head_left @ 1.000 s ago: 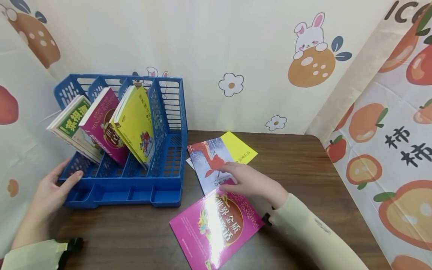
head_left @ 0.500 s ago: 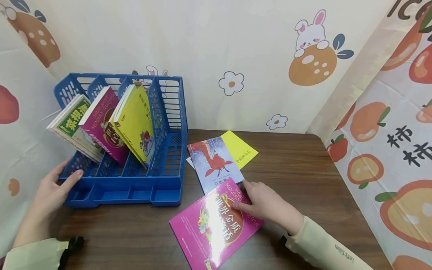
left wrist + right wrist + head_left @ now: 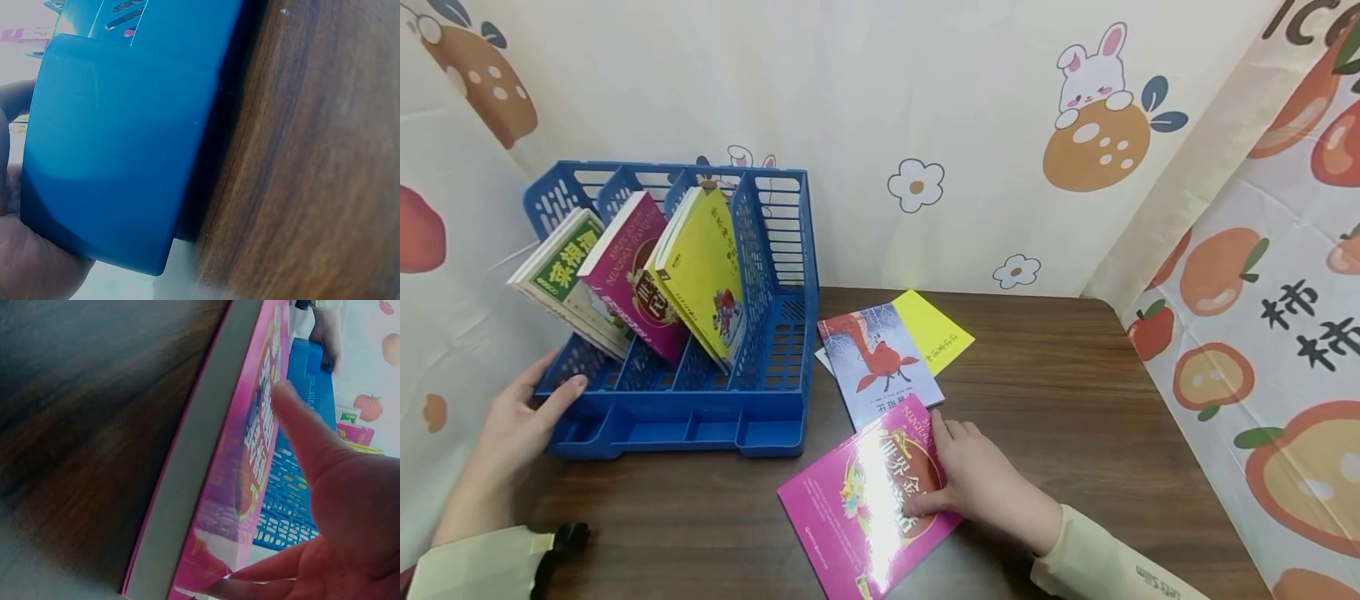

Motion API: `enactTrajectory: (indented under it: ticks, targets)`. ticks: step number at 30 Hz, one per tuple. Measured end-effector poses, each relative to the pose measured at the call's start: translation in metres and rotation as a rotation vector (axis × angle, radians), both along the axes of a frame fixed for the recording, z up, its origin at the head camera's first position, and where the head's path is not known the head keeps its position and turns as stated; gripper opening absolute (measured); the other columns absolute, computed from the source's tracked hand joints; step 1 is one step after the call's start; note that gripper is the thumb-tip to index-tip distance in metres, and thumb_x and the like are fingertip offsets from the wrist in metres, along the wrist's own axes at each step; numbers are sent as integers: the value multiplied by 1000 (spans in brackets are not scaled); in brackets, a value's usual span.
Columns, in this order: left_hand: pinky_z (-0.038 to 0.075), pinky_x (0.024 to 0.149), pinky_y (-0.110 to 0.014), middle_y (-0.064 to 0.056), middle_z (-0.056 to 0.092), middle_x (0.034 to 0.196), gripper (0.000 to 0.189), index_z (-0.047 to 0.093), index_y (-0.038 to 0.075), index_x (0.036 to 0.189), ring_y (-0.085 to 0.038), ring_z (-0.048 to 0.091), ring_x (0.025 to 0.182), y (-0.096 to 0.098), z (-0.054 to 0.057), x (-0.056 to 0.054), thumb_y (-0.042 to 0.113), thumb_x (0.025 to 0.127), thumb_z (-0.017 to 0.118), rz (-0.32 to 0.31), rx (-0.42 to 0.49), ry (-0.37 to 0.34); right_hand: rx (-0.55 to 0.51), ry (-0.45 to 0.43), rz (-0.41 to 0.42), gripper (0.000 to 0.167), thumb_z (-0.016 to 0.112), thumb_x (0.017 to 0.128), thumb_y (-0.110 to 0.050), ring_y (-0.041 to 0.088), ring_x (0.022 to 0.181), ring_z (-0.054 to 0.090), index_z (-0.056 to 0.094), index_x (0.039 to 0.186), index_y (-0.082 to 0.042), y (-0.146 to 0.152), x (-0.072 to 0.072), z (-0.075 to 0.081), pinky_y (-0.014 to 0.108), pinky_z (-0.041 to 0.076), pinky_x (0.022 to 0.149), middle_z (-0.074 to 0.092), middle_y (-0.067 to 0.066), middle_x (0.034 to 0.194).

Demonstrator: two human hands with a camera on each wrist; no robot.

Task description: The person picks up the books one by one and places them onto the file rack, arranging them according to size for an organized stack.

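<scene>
A glossy pink book [image 3: 831, 508] with white Chinese lettering lies flat on the table. My right hand [image 3: 981, 479] holds its right side, the thumb [image 3: 306, 428] over the cover and the fingers along the upper right edge. How far the fingers reach beneath it is hidden. My left hand [image 3: 520, 425] grips the front left corner of a blue plastic book rack [image 3: 673, 429], thumb inside and fingers outside. Leaning in the rack are pale books [image 3: 568, 271] with a green label, a magenta book [image 3: 640, 279] and yellow books [image 3: 703, 275]. In the rack, the far right slot holds no book.
Behind the pink book, a blue-grey book [image 3: 880, 362] with a red animal overlaps a yellow book [image 3: 936, 329]. The pink book's upper corner touches or overlaps the blue-grey one. Printed curtains [image 3: 917, 100] border the brown wooden table [image 3: 1030, 375] at the back and sides.
From above the blue-grey book, my right hand has moved down and come onto the pink book's right side. My left hand stays on the rack, and the books lie as before.
</scene>
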State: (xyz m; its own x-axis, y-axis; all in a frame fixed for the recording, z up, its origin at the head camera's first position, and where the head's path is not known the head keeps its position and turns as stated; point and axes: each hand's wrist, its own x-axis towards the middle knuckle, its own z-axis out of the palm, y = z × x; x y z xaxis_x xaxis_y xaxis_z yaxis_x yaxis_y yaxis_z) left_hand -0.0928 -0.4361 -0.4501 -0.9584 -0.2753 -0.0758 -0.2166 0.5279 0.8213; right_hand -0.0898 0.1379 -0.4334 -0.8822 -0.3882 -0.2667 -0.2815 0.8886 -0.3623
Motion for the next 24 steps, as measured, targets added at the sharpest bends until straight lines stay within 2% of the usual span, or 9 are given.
enactTrajectory:
  ticks: [5, 8, 17, 24]
  targets:
    - [14, 114, -91, -47, 17, 167, 86, 8, 0, 173, -72, 19, 148, 5, 5, 2, 42, 113, 54, 2, 1, -6, 38, 22, 21, 148, 99, 58, -73, 44, 131, 58, 38, 163, 12, -3, 0, -3, 56, 53, 114, 60, 27, 148]
    - [14, 114, -91, -47, 17, 168, 86, 8, 0, 173, -73, 19, 149, 6, 5, 3, 42, 113, 53, 2, -1, -5, 53, 32, 26, 149, 101, 58, -70, 43, 131, 57, 36, 163, 12, -5, 1, -4, 55, 53, 114, 60, 28, 147]
    - [16, 114, -89, -47, 20, 167, 84, 10, 0, 173, -70, 22, 147, 4, 1, 2, 40, 114, 54, -5, 4, 28, 4, 8, -24, 151, 104, 57, -63, 37, 123, 55, 30, 168, 7, -5, 0, -4, 52, 57, 107, 57, 27, 144]
    - [16, 114, -90, -47, 19, 167, 84, 9, 0, 173, -72, 21, 148, 3, 1, 2, 40, 114, 54, -7, -5, 30, -64, -20, -63, 153, 107, 52, -59, 25, 106, 52, 28, 173, -8, -7, -3, -3, 41, 59, 87, 57, 16, 127]
